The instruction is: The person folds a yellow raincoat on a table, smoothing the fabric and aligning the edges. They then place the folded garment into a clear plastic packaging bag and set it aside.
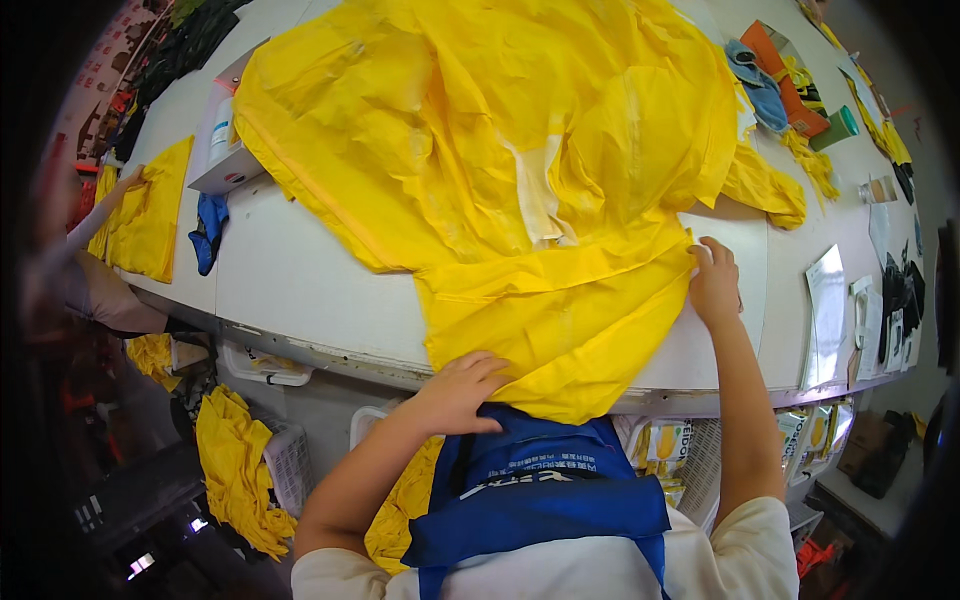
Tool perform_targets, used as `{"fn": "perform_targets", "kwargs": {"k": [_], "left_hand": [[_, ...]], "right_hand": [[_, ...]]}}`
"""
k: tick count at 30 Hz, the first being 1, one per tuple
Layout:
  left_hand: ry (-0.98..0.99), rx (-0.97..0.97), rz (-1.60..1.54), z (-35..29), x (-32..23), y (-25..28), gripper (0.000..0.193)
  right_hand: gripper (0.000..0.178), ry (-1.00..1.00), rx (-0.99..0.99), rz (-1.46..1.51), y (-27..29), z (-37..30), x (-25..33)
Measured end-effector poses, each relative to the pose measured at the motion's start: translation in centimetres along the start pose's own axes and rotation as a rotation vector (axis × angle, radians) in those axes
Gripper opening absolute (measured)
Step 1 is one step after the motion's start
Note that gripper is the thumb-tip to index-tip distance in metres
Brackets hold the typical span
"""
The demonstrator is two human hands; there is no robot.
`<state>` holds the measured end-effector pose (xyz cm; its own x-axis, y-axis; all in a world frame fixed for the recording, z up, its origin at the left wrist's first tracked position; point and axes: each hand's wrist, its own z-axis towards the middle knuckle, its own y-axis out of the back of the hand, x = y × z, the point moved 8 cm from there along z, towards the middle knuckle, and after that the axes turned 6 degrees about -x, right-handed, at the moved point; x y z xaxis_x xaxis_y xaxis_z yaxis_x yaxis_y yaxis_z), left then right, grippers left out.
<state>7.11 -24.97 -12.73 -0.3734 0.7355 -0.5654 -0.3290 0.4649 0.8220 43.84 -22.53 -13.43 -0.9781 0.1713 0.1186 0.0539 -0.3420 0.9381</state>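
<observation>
The white surface (310,285) lies across the head view, in front of you. On it there is one large yellow garment (400,150), straight ahead of your hands, and its narrower lower part hangs over the near edge toward your blue apron (540,475). Its top goes out of the picture, so you cannot tell the full long axis. Your left hand (465,390) is nearer to your body, loosely spread, with fingertips on the lower left edge. Your right hand (715,280) is farther forward, fingers bent at the right edge; whether they pinch it, you cannot tell. Around it, you count one white box (228,174), one green cup (838,127), one orange box (764,48), and one flat yellow piece (155,220) under a co-worker's arm (98,214).
</observation>
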Motion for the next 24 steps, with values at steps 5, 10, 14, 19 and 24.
{"fn": "perform_targets", "kwargs": {"k": [5, 10, 14, 19, 24], "left_hand": [[0.120, 0.151, -0.166, -0.6, -1.1, -1.7, 0.035], [0.044, -0.266, 0.074, -1.3, 1.0, 1.8, 0.027], [0.078, -0.252, -0.050, -1.5, 2.0, 1.8, 0.024], [0.423, -0.072, -0.135, -3.2, 4.8, 2.2, 0.012], [0.548, -0.105, -0.171, -3.3, 7.3, 0.1, 0.023]], "right_hand": [[0.029, 0.415, 0.405, 0.213, 0.6, -5.1, 6.5], [0.010, 0.449, 0.578, 0.153, 3.3, -4.9, 3.0], [0.007, 0.403, 0.412, 0.218, 3.5, -4.1, 1.0], [0.008, 0.222, 0.453, 0.024, 2.3, -0.1, -0.2], [0.042, 0.185, 0.014, 0.168, 2.9, -0.7, 5.2]]}}
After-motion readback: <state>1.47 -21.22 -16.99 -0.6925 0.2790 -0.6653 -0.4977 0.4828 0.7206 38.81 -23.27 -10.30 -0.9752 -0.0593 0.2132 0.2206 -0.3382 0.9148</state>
